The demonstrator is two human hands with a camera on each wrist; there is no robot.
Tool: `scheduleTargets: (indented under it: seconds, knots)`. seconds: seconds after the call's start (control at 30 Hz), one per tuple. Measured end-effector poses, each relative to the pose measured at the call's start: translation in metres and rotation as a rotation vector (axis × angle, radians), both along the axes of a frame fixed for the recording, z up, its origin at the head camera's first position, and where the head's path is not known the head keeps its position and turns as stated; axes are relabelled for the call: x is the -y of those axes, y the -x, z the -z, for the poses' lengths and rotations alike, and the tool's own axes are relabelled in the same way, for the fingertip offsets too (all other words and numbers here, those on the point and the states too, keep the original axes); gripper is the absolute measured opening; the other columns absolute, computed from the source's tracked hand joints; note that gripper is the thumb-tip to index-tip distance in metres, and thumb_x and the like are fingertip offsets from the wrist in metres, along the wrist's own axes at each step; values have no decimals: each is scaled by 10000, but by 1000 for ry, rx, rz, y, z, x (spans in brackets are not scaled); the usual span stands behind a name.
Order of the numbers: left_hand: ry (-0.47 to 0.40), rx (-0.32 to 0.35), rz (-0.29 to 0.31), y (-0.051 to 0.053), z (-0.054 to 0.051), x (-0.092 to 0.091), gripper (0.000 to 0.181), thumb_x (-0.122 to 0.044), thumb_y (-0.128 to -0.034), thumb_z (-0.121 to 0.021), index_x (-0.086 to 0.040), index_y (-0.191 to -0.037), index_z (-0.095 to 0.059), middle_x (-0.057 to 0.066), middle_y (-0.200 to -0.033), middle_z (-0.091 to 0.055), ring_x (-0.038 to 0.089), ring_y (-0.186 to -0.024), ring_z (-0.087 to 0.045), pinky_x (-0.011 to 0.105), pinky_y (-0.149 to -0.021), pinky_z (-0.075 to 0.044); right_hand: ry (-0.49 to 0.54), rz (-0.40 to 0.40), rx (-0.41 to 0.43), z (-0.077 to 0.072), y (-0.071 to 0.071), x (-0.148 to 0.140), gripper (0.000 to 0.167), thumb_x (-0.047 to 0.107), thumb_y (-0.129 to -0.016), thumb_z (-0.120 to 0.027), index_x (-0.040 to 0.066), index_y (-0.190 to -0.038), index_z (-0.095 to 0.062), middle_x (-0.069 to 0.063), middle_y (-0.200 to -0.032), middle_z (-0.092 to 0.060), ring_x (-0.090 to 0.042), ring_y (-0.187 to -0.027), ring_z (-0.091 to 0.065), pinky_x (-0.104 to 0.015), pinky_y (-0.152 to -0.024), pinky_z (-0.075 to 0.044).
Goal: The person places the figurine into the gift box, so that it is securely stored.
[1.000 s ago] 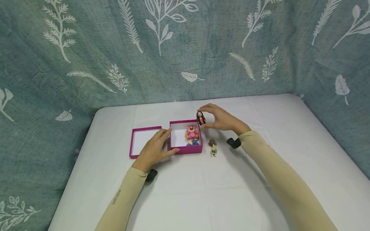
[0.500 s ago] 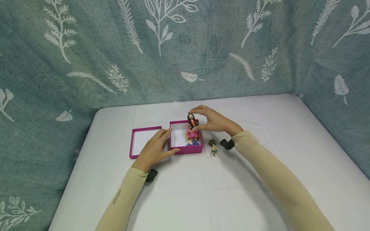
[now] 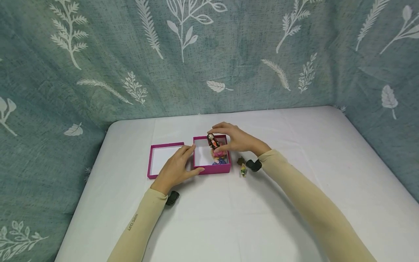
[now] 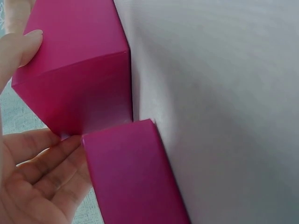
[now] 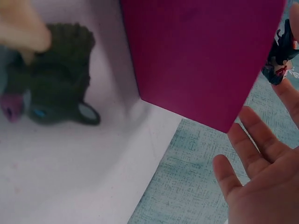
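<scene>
The dark-haired figurine (image 3: pixel 212 141) had moved left, from outside the right rear corner of the magenta box (image 3: pixel 214 169) to above its interior. The right hand (image 3: pixel 240 140) pinched it between parted thumb and fingers; the counter (image 3: pixel 304 145) extended well to that hand's right. The left hand (image 3: pixel 175 169) gripped the box's left end, the shallow tray (image 3: pixel 150 162) just to its left. Only the right wrist view resolved a blurred animal head (image 5: pixel 56 93) with a blue eye.
</scene>
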State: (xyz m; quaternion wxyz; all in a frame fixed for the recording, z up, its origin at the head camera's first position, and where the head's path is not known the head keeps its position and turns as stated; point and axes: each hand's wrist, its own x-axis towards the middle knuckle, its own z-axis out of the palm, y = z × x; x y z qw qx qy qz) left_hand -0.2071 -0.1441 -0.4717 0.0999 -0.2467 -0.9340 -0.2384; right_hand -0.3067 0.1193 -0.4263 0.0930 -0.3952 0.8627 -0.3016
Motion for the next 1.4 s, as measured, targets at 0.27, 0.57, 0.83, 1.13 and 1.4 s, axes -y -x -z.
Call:
scheduleTargets:
  seconds: [0.27,0.57,0.83,1.13,1.4]
  knots:
    - [4,22,-8,0,0,-1,861,-551,-815,-732,-40,-1453,-460,121,-1318,-545,254,-1166,-583,416,-1016,-500,-38,-7,-31,12,0,7,695,425,-761,-828,244,-1382,-574,-156,-1494,-403,-314,-1373,-374,-592,-1086,-228]
    - [13,26,-10,0,1,-2,860,-565,-824,-714,-62,-1467,-446,124,-1339,-532,273,-1215,-566,428,-1043,-480,-101,57,-31,21,-3,18,701,468,-738,-832,276,-1366,-591,-139,-1511,-373,-352,-1381,-342,-554,-1080,-220]
    - [13,-1,4,1,0,-3,851,-537,-826,-727,-47,-1463,-447,127,-1332,-536,289,-1241,-554,435,-1046,-477,-153,109,-37,21,-4,26,684,460,-723,-846,289,-1343,-611,-149,-1523,-365,-372,-1383,-336,-577,-1065,-227]
    - [12,17,-7,0,1,-2,852,-534,-825,-730,-43,-1462,-448,125,-1338,-531,277,-1206,-570,437,-1027,-491,-228,158,-55,21,-8,34,672,490,-707,-846,321,-1320,-629,-131,-1513,-382,-362,-1388,-312,-606,-1056,-220]
    - [21,30,-14,0,1,-1,859,-547,-828,-721,-53,-1471,-438,117,-1342,-529,274,-1226,-559,436,-1039,-482,-255,200,-19,19,-8,40,673,495,-701,-849,349,-1319,-625,-118,-1507,-393,-361,-1398,-282,-592,-1030,-213]
